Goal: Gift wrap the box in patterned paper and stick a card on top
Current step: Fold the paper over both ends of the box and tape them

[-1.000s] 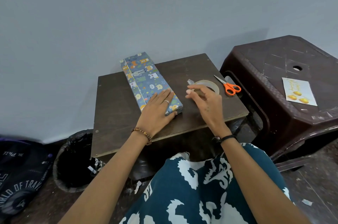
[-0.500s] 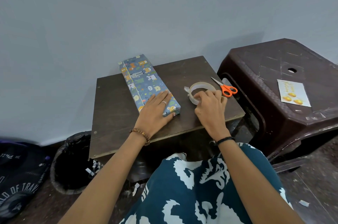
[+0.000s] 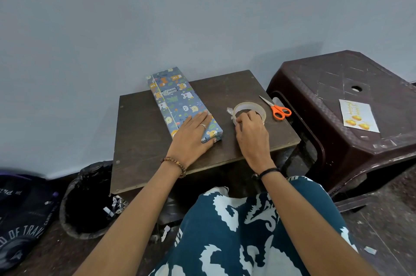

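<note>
Black bin [image 3: 86, 199] holds paper scraps (left hand [image 3: 191, 138] flat on box [image 3: 177, 100], right hand [image 3: 252, 133] gripping tape [image 3: 249, 110]).

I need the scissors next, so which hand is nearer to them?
The right hand. It grips the tape roll, just beside the orange scissors. The left hand rests flat on the wrapped box, farther away across the table.

Dim, soft light; edges warped

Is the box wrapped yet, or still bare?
Wrapped: patterned paper covers every visible face of the box, lying flat under the left hand.
</note>
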A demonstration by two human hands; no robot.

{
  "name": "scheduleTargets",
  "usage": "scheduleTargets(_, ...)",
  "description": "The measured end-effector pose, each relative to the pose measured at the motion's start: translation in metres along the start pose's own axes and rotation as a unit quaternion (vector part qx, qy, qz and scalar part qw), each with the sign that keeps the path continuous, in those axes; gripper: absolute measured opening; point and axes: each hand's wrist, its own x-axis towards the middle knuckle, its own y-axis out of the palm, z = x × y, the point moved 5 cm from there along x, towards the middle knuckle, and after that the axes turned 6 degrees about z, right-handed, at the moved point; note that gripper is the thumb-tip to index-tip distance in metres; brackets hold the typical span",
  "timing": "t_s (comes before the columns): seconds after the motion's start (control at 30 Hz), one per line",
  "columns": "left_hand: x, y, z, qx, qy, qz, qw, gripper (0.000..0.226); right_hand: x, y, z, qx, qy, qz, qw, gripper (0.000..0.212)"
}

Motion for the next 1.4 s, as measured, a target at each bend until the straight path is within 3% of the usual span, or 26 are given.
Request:
scheduleTargets(0.17,0.001,0.001,0.001,0.001,0.002,0.002,1.000,0.067,-0.003,0.000,0.011,-0.106,-0.033,0.004,0.994,0.020)
scheduleTargets(0.33,0.001,0.001,0.001,0.005,0.003,0.001,1.000,0.067,-0.008,-0.006,0.020,-0.187,-0.043,0.015,0.981,0.023)
scheduleTargets(0.63,0.001,0.004,0.002,0.006,0.004,0.005,1.000,0.067,-0.011,-0.005,0.025,-0.218,-0.040,0.041,0.974,0.024)
scheduleTargets(0.8,0.002,0.007,0.006,0.040,0.012,0.037,0.998,0.074,-0.017,-0.016,0.022,-0.122,-0.018,0.009,0.992,0.020)
scheduleTargets(0.9,-0.020,0.006,0.012,0.104,0.011,-0.050,0.993,0.084,-0.022,-0.025,0.012,-0.007,-0.013,0.008,1.000,0.010)
scheduleTargets(1.0,-0.060,0.010,0.025,0.012,-0.031,-0.139,0.990,0.083,-0.025,-0.038,0.020,0.097,-0.082,-0.003,0.992,0.005)
scheduleTargets(1.13,-0.091,0.017,0.038,-0.151,-0.071,-0.190,0.968,0.074,-0.034,-0.041,0.049,0.163,-0.226,-0.014,0.960,0.015)
scheduleTargets(1.27,-0.091,0.024,0.046,-0.194,-0.069,-0.177,0.962,0.065,-0.043,-0.022,0.078,0.180,-0.320,0.080,0.927,0.009)
scheduleTargets(1.4,-0.090,0.023,0.050,-0.210,-0.057,-0.215,0.952,0.052,-0.041,-0.004,0.084,0.192,-0.322,0.199,0.905,0.011)
